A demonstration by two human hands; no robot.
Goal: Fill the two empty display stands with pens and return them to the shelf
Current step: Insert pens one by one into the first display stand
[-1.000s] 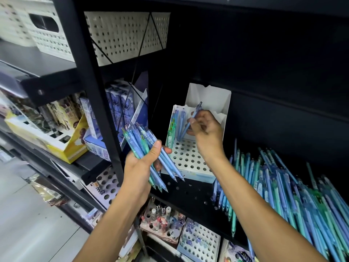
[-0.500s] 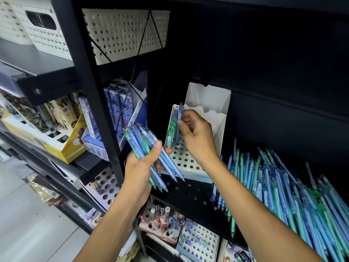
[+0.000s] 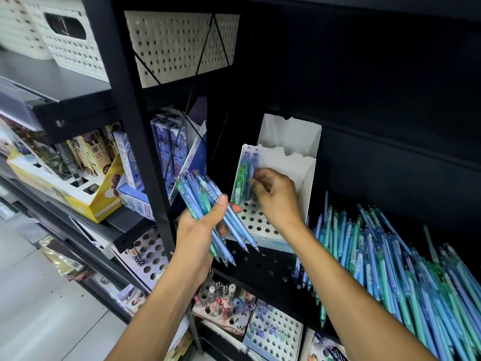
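Shelf (image 3: 260,269) scene: right hand (image 3: 273,196) apparently pinches a pen (image 3: 250,178) into the display stand (image 3: 307,188); left hand (image 3: 201,225) grasps a pen bundle (image 3: 205,201), which could slip loose.

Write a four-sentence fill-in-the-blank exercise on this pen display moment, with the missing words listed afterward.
1. The left hand grips a ____ of pens.
2. The right hand touches a blue pen standing in the ____ display stand.
3. The loose pens lie heaped on the shelf to the ____ of the stand.
4. Most holes in the stand are ____.

Missing words: bundle; white; right; empty
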